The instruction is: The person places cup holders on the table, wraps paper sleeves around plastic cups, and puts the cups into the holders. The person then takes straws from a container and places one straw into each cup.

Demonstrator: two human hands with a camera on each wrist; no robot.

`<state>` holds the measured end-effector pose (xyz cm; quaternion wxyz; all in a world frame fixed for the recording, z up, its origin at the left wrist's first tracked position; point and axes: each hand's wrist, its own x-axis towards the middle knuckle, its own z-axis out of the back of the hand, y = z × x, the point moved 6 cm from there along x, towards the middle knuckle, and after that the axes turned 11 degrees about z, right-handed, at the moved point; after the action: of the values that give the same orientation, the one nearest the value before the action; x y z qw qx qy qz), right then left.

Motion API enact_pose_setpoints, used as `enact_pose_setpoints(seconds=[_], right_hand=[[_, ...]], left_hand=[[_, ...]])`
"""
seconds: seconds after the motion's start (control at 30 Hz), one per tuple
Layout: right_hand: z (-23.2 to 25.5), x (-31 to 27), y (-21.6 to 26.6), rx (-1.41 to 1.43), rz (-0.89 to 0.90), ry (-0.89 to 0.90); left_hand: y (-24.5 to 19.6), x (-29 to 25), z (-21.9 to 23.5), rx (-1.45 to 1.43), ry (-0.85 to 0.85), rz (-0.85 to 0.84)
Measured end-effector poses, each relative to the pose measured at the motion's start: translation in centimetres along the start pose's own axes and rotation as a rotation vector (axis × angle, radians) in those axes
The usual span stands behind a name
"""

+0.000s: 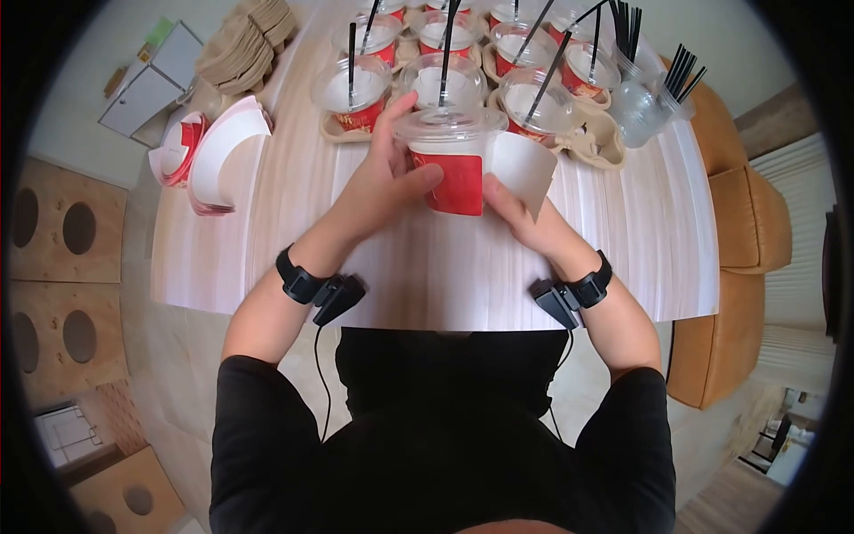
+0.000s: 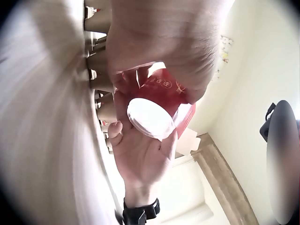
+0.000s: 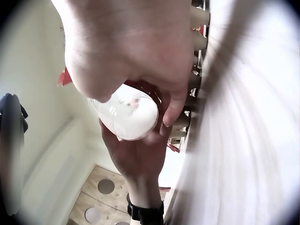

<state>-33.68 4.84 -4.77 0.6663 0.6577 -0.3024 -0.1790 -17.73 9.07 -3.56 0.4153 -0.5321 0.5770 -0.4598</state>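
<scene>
Head view: the cup (image 1: 445, 151) is upright between the person's hands, raised over the near part of the counter (image 1: 427, 276), with a clear lid (image 1: 454, 125) on top and a red and white paper sleeve (image 1: 461, 191) about its wall. The sleeve's pale end (image 1: 520, 169) stands out on the right. The left hand (image 1: 378, 182) grips cup and sleeve from the left, thumb across the red panel and a finger pointing up beside the lid; the right hand (image 1: 527, 222) holds them from the other side, thumb at the panel's edge, fingers partly hidden by the paper. This opposed grip probably steadies the cup and keeps the paper against it, while the lift seems to give the fingers room underneath. Beyond, lidded cups with black straws (image 1: 360, 89) sit in molded carriers (image 1: 592, 147), which likely keep them from tipping; more straws (image 1: 680, 71) stand in a clear container to the right, and stacked sleeves (image 1: 227, 165) lie to the left. Both forearms reach forward and slant inward, elbows apart, a black strap around each wrist.
</scene>
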Motion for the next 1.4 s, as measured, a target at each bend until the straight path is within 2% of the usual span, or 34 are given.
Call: enact_pose_setpoints(seconds=[0.07,0.2,0.27,0.3,0.37,0.4,0.47,0.6,0.67,0.77,0.87,1.13,1.3,1.4], right_hand=[[-0.8,0.0,0.0,0.041,0.118,0.15],[-1.2,-0.1,1.2,0.013,0.183,0.163],[-1.1,-0.1,1.6,0.117,0.294,0.204],[-1.1,0.0,1.5,0.118,0.293,0.203],[-0.4,0.1,1.3,0.357,0.264,0.107],[-0.5,0.1,1.2,0.357,0.263,0.104],[-0.8,0.2,1.8,0.321,0.369,0.129],[-0.3,0.7,1.2,0.543,0.268,0.09],[0.0,0.8,0.9,0.245,0.197,-0.018],[-0.2,1.1,0.6,0.216,0.272,-0.024],[-0.7,0.9,0.5,0.143,0.205,-0.02],[-1.2,0.8,0.9,0.178,0.185,-0.045],[-1.0,0.5,1.7,0.124,0.111,-0.063],[-0.8,0.4,2.0,0.145,0.145,-0.075]], left_hand=[[0.0,0.0,0.1,-0.075,0.006,0.001],[-0.7,-0.4,0.2,-0.136,-0.018,-0.042],[-0.8,-0.4,0.3,-0.099,-0.035,-0.054],[-0.9,-0.4,0.3,-0.062,-0.05,-0.067],[-0.5,-0.3,0.4,-0.057,-0.061,-0.037],[-0.2,-0.3,0.5,-0.053,-0.071,-0.009],[-0.1,-0.3,0.4,-0.046,-0.074,-0.026],[-0.4,-0.4,0.4,0.005,-0.086,-0.049],[-0.4,-0.5,-0.2,0.007,-0.075,-0.03],[-0.2,-0.6,-0.5,0.022,-0.067,-0.007],[0.0,-0.4,-0.3,0.035,-0.079,0.007],[0.7,-0.5,-0.3,0.043,-0.114,-0.014],[0.9,-0.3,-0.5,-0.1,-0.131,0.019],[0.8,-0.6,-0.8,-0.018,-0.123,-0.008]])
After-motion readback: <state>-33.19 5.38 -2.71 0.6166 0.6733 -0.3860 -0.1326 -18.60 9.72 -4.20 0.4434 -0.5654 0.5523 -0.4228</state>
